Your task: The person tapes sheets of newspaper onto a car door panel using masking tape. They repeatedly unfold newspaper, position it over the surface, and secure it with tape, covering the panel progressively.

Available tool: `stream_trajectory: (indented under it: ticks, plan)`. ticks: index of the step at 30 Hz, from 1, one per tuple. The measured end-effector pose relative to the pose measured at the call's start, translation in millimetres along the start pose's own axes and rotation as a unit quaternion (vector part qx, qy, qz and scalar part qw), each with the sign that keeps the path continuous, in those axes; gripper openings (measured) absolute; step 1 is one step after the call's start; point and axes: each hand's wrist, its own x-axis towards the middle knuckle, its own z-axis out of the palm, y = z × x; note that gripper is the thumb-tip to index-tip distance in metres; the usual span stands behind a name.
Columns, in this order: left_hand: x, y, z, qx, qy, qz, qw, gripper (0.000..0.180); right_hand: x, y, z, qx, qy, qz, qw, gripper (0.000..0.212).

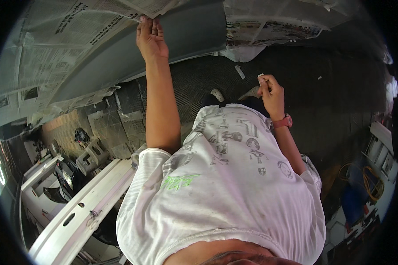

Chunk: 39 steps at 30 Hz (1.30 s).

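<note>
My left hand [152, 40] reaches up to the lower edge of a newspaper sheet [82, 31], which covers a large grey curved panel [190, 31]. Its fingers are closed at the sheet's corner and seem to pinch it; the exact grip is partly hidden. My right hand [272, 93], with a red watch on the wrist, is held low in front of my body, apart from the panel. Thumb and fingers there are pressed together on a small white piece [261, 75], too small to tell its kind.
More newspaper [269, 33] hangs over the panel on the right. A white scrap [239, 72] lies on the dark floor [323, 97]. Behind me on the left is a long white panel [84, 212]; on the right, a coiled yellow hose [372, 183] lies beside something blue [352, 205].
</note>
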Motion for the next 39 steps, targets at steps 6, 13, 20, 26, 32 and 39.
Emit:
stream_trajectory:
  ticks: [6, 13, 20, 26, 32, 39]
  plan:
    - [1.7, 5.5, -0.3, 0.005, 0.058, 0.002, 0.998, 0.037, 21.4, 14.4, -32.7, -0.010, -0.034, 0.010, 0.999, 0.016]
    - [-20.7, 7.5, -3.8, 0.228, 0.132, 0.193, 0.945, 0.030, 38.9, 38.2, -50.6, -0.015, -0.103, -0.019, 0.994, 0.017]
    - [-22.8, 9.0, 12.3, 0.476, 0.039, 0.333, 0.813, 0.046, 65.2, 25.7, -43.4, -0.030, -0.124, -0.063, 0.990, 0.015]
    - [-24.0, 10.8, 10.7, 0.494, 0.022, 0.320, 0.808, 0.036, 46.6, -18.1, -3.8, -0.001, -0.042, -0.057, 0.998, 0.023]
    - [-57.1, 22.0, -57.2, 0.435, -0.258, 0.049, 0.861, 0.029, 19.1, -106.5, 107.5, 0.012, -0.087, -0.082, 0.993, 0.073]
    - [-26.8, 78.7, -107.1, 0.440, -0.370, 0.054, 0.817, 0.016, 17.5, -164.4, 216.1, 0.042, -0.144, -0.185, 0.971, 0.072]
